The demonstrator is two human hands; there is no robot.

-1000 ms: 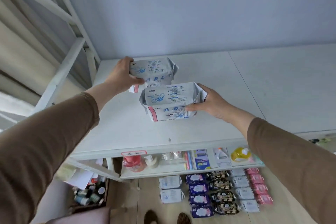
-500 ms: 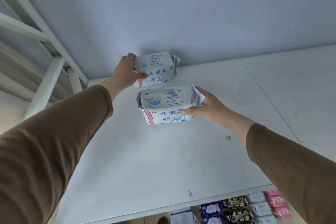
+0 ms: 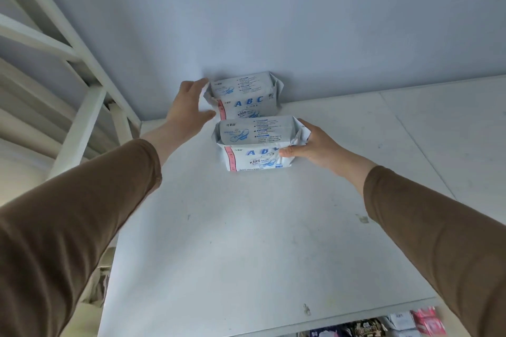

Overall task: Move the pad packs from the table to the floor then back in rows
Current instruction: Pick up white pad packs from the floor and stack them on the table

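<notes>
Packs of pads, two white ABC ones, stand on edge on the white table [image 3: 246,241], one behind the other. Far pack [image 3: 246,97] sits at the back edge against the blue-grey wall [image 3: 273,13]; left hand [image 3: 189,107] just beside its left end, fingers straight and spread, fingertips at the wrapper flap, thumb near the lower corner, not gripping. Near pack [image 3: 254,142] directly in front, touching or almost touching the far one; right hand [image 3: 309,146] clamped on its right end, thumb across the front face, fingers behind. Brown sleeves on both arms. More packs on floor [image 3: 383,327] visible below the table's front edge.
</notes>
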